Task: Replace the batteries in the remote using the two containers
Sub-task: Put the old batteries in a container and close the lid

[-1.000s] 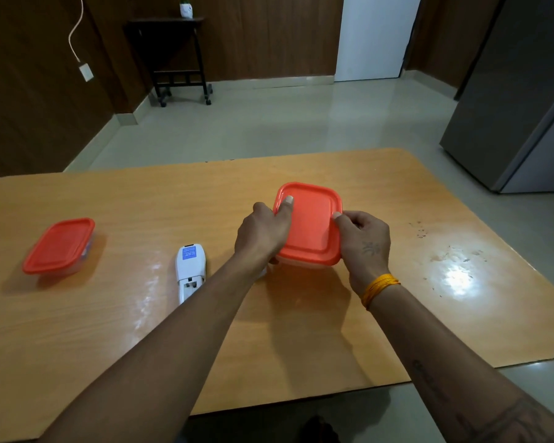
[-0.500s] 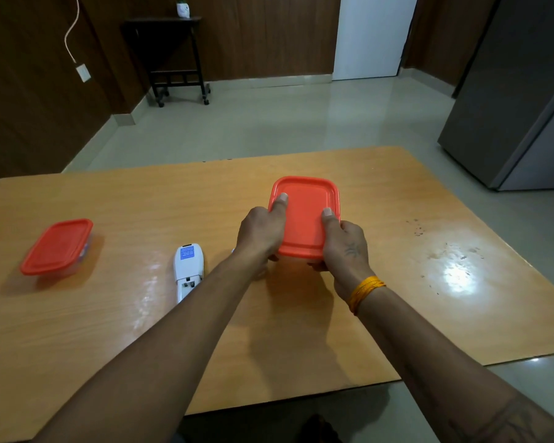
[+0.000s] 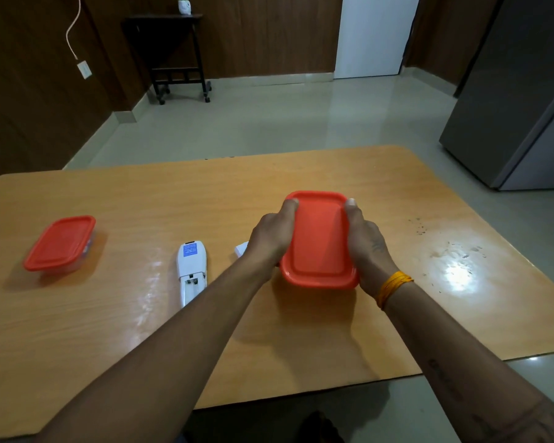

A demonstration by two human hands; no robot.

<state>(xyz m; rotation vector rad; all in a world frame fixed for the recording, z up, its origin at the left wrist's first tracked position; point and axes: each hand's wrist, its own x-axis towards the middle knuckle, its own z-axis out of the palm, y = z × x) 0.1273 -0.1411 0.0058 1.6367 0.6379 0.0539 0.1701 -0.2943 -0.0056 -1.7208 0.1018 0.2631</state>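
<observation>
Both hands' fingers (image 3: 290,206) clasp the red-lidded container (image 3: 319,241).

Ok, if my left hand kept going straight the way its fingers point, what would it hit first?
Probably nothing: the left hand, gripping the orange-lidded plastic container, points across bare wooden table toward its far edge. Depth is uncertain.

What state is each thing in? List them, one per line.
Near container: lid on, gripped by both hands.
Far container: lid on, untouched on the table.
Remote: face down, battery bay open, no batteries visible.
Left hand: grips the left edge.
Right hand: grips the right edge.
</observation>
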